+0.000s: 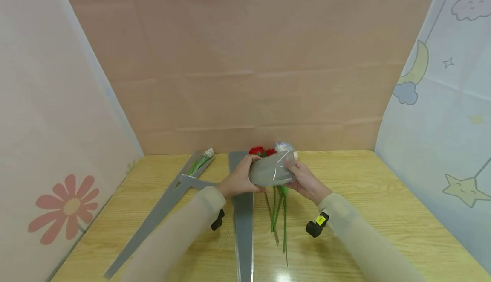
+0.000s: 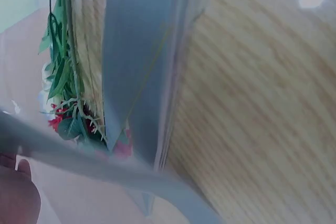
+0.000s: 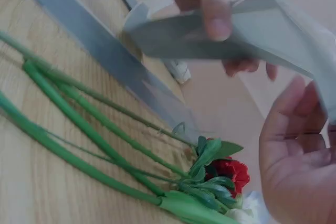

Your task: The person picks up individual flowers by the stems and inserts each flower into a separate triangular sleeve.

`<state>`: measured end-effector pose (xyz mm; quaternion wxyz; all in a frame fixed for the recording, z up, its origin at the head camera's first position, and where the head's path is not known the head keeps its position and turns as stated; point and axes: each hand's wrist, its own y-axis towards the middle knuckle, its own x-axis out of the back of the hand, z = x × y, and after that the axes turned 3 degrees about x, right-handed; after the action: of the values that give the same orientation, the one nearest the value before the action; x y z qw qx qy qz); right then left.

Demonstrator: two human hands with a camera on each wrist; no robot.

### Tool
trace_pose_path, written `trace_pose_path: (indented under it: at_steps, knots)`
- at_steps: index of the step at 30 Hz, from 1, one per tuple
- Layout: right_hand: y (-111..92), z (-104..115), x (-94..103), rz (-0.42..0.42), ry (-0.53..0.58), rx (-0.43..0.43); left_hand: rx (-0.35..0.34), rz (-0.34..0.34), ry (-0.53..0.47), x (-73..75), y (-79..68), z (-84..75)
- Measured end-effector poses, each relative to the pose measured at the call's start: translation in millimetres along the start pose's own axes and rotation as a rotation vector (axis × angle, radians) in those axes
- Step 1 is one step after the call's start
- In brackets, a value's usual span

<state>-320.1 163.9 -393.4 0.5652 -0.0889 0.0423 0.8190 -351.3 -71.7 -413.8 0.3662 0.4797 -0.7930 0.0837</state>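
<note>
Between both hands, above the table, is a grey, partly see-through flower sleeve [image 1: 271, 170]. My left hand [image 1: 242, 177] grips its left end, thumb on one face and fingers on the other, as the right wrist view shows. My right hand [image 1: 304, 181] pinches the right end near the clear film edge. Below and behind the sleeve lie artificial flowers: a red flower [image 3: 231, 174], a white flower [image 1: 284, 146] and green stems [image 3: 100, 135] that reach toward the front. The sleeve covers part of the blooms in the head view.
A flat grey sleeve [image 1: 243, 231] lies lengthwise just left of the stems. Farther left, another long grey sleeve [image 1: 153, 216] slants across the wooden table [image 1: 345, 175], with a white tulip [image 1: 209, 152] in its top. A brown paper-like backdrop [image 1: 253, 81] rises behind.
</note>
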Motion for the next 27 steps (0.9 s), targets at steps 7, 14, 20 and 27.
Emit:
trace_pose_path:
  at_steps: [7, 14, 20, 27]
  knots:
    - [-2, -2, 2.8, -0.025, -0.023, -0.005, 0.028, 0.003, 0.028, 5.5, -0.4, -1.3]
    - [-1, 3, 7.9, -0.158, -0.360, -0.060, 0.035, -0.013, 0.212, 9.6, -0.7, 3.2]
    - [-1, 3, 6.5, -0.072, -0.372, -0.166, 0.065, 0.014, 0.324, 12.2, -1.7, 4.1]
    - [-1, 5, 4.5, -0.101, -0.515, -0.175, 0.045, 0.039, 0.382, 15.5, -3.2, -0.8]
